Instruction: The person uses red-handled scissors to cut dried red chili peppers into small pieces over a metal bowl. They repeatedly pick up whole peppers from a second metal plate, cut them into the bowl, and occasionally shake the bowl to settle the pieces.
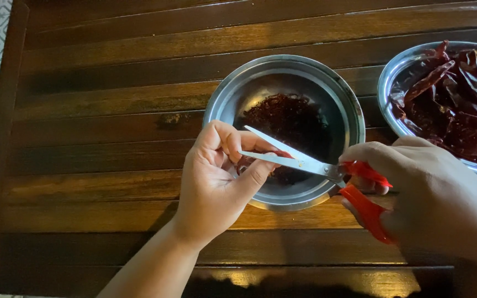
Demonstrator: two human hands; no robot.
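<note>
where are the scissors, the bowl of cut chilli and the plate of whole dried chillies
scissors (305,161), head view, on the blades
bowl (349,116), head view, on its right rim
plate (385,83), head view, on its left rim

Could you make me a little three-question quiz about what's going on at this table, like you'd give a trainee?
1. True or false: the scissors have blue handles.
2. Which hand works the scissors? A) left hand B) right hand
3. Fill in: the dish at the right edge holds whole dried ____.

Key
1. False: the handles are red, and the blades stand open over the steel bowl.
2. B. The left hand pinches a small dark red piece between the blades, above the fine red shreds in the bowl.
3. Chillies. Both the bowl and the dish sit on the dark wooden table.
</note>
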